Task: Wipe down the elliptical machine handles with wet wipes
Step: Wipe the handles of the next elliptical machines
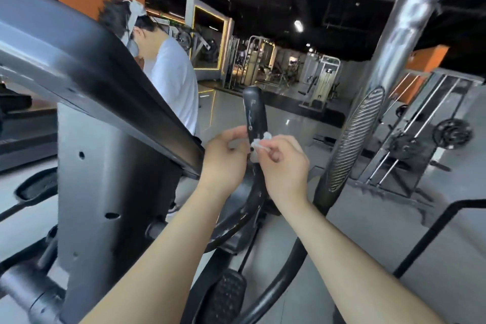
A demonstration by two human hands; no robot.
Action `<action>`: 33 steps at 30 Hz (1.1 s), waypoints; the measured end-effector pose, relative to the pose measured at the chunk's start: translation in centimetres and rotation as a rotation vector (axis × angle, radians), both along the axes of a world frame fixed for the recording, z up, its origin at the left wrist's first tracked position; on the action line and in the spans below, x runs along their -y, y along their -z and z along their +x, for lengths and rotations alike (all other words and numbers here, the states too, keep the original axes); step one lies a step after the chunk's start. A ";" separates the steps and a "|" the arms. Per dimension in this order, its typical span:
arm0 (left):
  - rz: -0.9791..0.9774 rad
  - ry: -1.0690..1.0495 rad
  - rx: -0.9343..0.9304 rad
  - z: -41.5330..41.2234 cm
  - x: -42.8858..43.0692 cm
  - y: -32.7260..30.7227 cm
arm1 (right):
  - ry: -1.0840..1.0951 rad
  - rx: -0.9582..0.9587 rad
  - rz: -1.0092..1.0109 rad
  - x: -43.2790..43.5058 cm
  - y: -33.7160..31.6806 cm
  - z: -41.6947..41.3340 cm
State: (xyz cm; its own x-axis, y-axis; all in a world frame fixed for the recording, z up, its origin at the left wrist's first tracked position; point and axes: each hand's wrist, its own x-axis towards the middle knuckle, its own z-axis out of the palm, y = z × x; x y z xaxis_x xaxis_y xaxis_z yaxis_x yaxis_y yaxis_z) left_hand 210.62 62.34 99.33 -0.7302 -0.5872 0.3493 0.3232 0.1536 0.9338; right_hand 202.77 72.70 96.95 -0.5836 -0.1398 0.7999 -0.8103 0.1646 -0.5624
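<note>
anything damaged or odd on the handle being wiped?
Yes. The black handle has white scuffs and streaks down its face and on its curve lower down, like worn coating or residue; I can't tell which. The wet wipe, pinched by the left hand and right hand, is bunched small.

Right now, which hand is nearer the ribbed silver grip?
Right. The right hand, pinching the wet wipe, sits just left of the ribbed grip; the left hand is farther left, across the black handle.
</note>
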 end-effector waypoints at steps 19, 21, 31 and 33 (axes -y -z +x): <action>0.097 0.036 -0.048 0.4 -0.3 0.5 | -0.037 -0.013 0.026 0.8 -4.0 0.0; 0.102 0.035 -0.046 0.4 -0.4 0.4 | -0.052 -0.012 0.009 0.7 -3.9 -0.1; 0.128 0.046 -0.032 0.6 -0.6 0.2 | -0.036 0.023 -0.016 1.2 -6.8 0.6; 0.121 0.034 -0.013 0.5 -0.6 0.1 | -0.028 -0.016 -0.001 1.7 -7.9 0.6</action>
